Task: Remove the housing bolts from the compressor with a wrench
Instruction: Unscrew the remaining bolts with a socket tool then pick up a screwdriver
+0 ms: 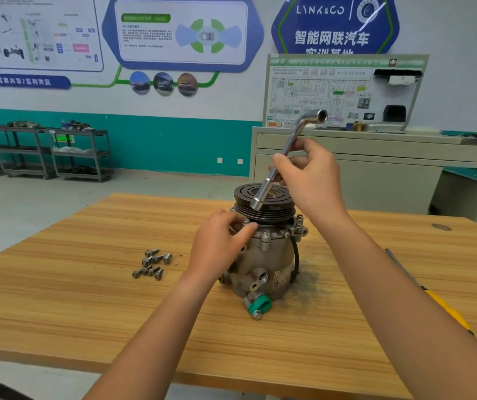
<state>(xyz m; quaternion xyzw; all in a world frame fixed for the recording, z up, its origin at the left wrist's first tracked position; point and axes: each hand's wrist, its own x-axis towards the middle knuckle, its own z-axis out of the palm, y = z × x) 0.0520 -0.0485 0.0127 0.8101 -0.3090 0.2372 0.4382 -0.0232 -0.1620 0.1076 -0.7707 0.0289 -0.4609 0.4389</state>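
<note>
A grey metal compressor [269,264] stands upright on the wooden table [87,298], its black grooved pulley on top. Bolts remain around the housing flange on the right side. My right hand [309,180] grips the shaft of a chrome L-shaped socket wrench [282,157], held tilted above the pulley with its lower socket end near the pulley's front rim. My left hand [222,241] is at the upper left of the housing, fingers and thumb pinching a bolt [246,222] under the pulley. Several removed bolts [152,264] lie loose on the table to the left.
A yellow-handled screwdriver [439,304] lies on the table at the right, partly behind my right forearm. Dark grime marks the wood beside the compressor. Behind the table stand a beige training bench [375,157] and metal shelf carts [58,151] at the left wall.
</note>
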